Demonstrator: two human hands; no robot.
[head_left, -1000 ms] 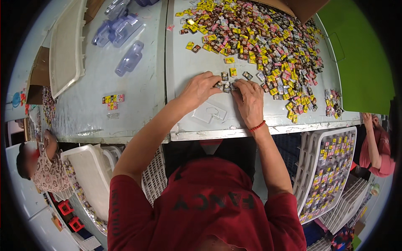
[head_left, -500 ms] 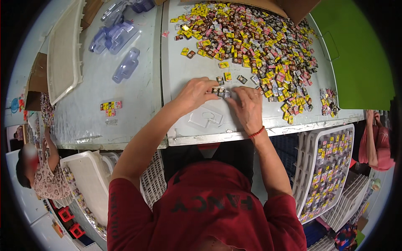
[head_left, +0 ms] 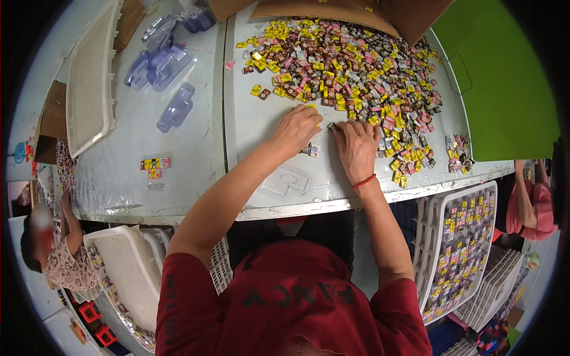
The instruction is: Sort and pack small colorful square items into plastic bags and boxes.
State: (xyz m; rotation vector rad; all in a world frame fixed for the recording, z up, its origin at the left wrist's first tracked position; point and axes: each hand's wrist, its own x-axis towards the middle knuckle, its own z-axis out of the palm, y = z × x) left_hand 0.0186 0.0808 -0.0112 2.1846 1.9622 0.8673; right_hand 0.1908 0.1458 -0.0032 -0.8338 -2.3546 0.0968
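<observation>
My left hand (head_left: 295, 132) is closed, its fingertips pinching a small yellow block (head_left: 319, 124) that is mostly covered. To its right, my right hand (head_left: 357, 145), with a red bracelet at the wrist, has curled fingers and a thumb at a small dark block (head_left: 332, 126). A short row of dark and pale blocks (head_left: 310, 149) lies on the table just below the left fingers. Nearer to me rests a clear shaped plastic tray (head_left: 285, 181). Another yellow block (head_left: 311, 107) peeks out beyond the left fingertips.
A big heap of small mixed blocks (head_left: 344, 71) spreads over the far table, below a cardboard box (head_left: 326, 8). Clear plastic shells (head_left: 176, 108) and a grouped block set (head_left: 155, 166) lie left. White crates (head_left: 457, 249) with filled packs stand right. Other people sit at both sides.
Both hands have let go of the block row, which stays on the table. My left hand moved up to a yellow block, my right to a dark one. The whole view shifted slightly.
</observation>
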